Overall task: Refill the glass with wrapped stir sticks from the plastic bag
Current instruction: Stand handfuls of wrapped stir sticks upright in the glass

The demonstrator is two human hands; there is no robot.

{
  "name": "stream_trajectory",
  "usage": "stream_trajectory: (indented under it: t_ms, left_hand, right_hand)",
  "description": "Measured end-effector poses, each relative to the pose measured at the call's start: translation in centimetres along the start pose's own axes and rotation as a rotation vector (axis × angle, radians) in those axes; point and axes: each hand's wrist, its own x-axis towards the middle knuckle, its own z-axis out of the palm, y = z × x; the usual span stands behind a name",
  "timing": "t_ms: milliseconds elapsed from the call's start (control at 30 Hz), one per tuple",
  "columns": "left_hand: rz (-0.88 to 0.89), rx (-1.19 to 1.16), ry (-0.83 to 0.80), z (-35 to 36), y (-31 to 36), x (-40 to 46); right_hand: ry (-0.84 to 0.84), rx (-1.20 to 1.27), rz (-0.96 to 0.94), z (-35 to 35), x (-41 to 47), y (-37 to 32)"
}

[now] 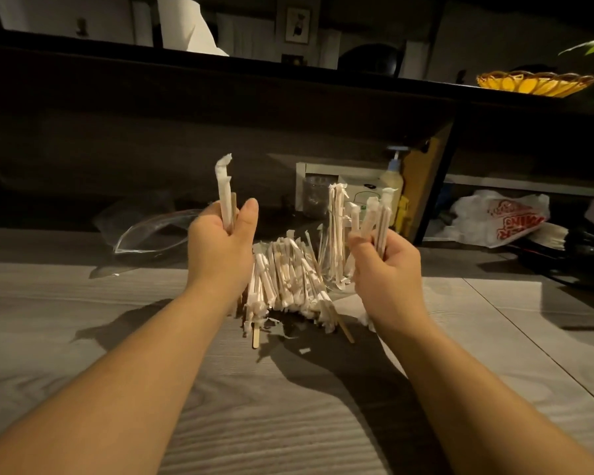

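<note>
1. Your left hand [220,240] was raised over the floor [117,337], fist curled around one wrapped stick [224,197] that stood upright, its torn paper tip flopping over at the top. A bare wooden stick edge showed just beside it in the same grip.
2. Your right hand [388,262] was up too, fingers closed around a small bunch [378,217] of wrapped sticks, fanned out and pointing up. The two hands were well apart, with the pile between them.
3. The pile [285,282] of wrapped sticks lay on the floor, pretty messy, with a couple of unwrapped wooden ones [256,334] poking out at the near edge and bits of torn paper [304,351] next to them.
4. The glass [336,269] sat just behind and left of your right hand, hard to make out since it's clear, but a cluster of sticks [336,221] stood upright in it.
5. The clear bag [151,231] lay open on the floor off to the left, behind your left hand. Couldn't tell if anything was in it.
6. Back by the wall: a jar [314,197], a pump bottle [393,180], and a white shopping bag [498,217] with red lettering. It was upside down from your angle, and the only part I could read was "WING".
7. Up on the shelf [288,73] there was a paper towel roll [186,25] and a yellow woven basket [535,83].
</note>
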Motion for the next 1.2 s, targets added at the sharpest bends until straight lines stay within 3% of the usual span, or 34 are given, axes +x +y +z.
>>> stream_trajectory:
  t_ms: [167, 300, 500, 633, 800, 967, 1100, 1200]
  left_hand:
    - [0.069, 0.05, 0.009, 0.4, -0.1, -0.5]
    - [0.015, 0.039, -0.022, 1.0, 0.1, -0.7]
    - [0.042, -0.139, -0.131, 2.7, 3.5, 0.2]
    - [0.013, -0.382, -0.187, 5.7, 6.5, 1.1]
    - [0.023, -0.573, -0.177, 9.6, 8.1, 2.4]
    - [-0.005, -0.756, -0.042, 10.4, 8.6, 4.2]
    - [0.16, -0.604, -0.07, 11.3, 7.9, 4.3]
    - [0.131, -0.322, -0.131, 12.4, 5.4, 3.4]
  right_hand:
    - [-0.003, -0.045, 0.039, -0.2, 0.2, 0.4]
    - [0.041, -0.026, 0.046, -0.5, 0.6, 0.3]
    - [0.095, 0.119, -0.037, -0.9, 3.7, -3.3]
    - [0.095, 0.352, -0.112, -0.7, 6.4, -5.4]
    - [0.249, 0.427, -0.202, 0.0, 9.0, -5.8]
    - [0.343, 0.465, -0.181, -0.2, 10.2, -3.3]
    - [0.332, 0.237, -0.181, -0.6, 10.4, -0.8]
    - [0.26, 0.085, -0.148, -0.9, 10.2, 0.7]
